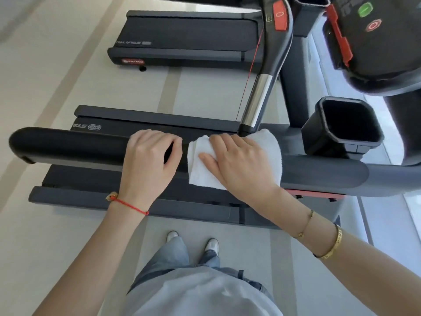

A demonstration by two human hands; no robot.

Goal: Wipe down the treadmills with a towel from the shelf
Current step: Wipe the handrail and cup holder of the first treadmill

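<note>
Wiping now (head view): right hand (237, 160) presses a folded white terry towel (262, 144) flat-fingered onto the padded black treadmill handrail (68, 144), centre of frame.
Left hand (150, 153): fingers curled over the same handrail, just beside the towel.
Risk: towel's loose lower edge could slip off the rounded rail if pressure eases.
Second treadmill (186, 37): upper frame, apparently not yet wiped.

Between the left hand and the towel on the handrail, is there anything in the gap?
In the head view, only a short bare stretch of the black handrail separates the left hand from the white towel.
</note>
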